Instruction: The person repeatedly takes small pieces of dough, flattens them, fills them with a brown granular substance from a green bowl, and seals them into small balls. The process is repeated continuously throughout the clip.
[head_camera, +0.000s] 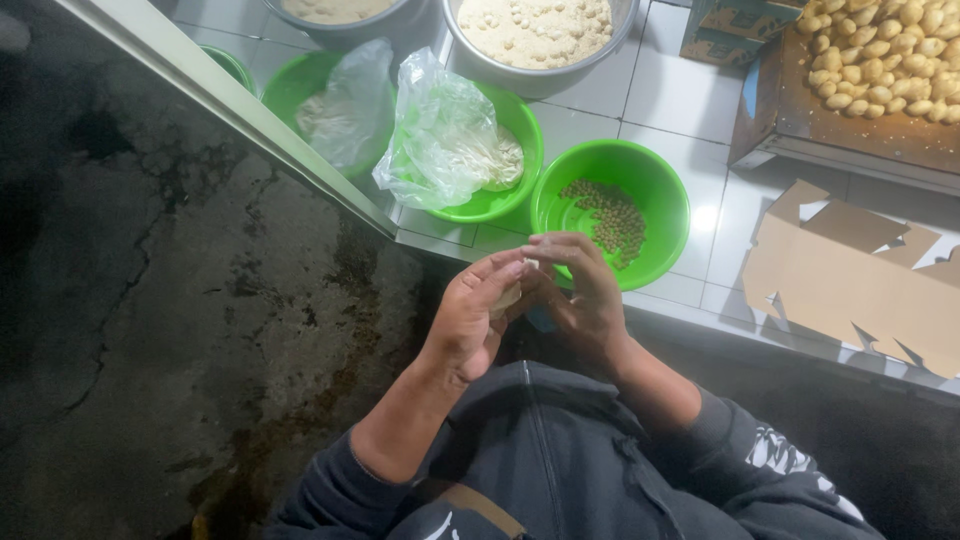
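Head view: the left hand (468, 322) and right hand (582, 296) meet fingertip to fingertip, both closed around a small pale dough piece (508, 298) pinched between them. The dough piece sits just in front of the green bowl of peanuts (612, 212) on the white tiled tabletop (680, 95).

Dough piece (508, 297): mostly hidden between left hand (472, 318) and right hand (583, 295), shape unclear. Beyond the grip, two metal basins (590, 55), tray of dough balls (880, 55): cut off by top edge.

Small pale dough piece (508, 298) pinched between fingertips
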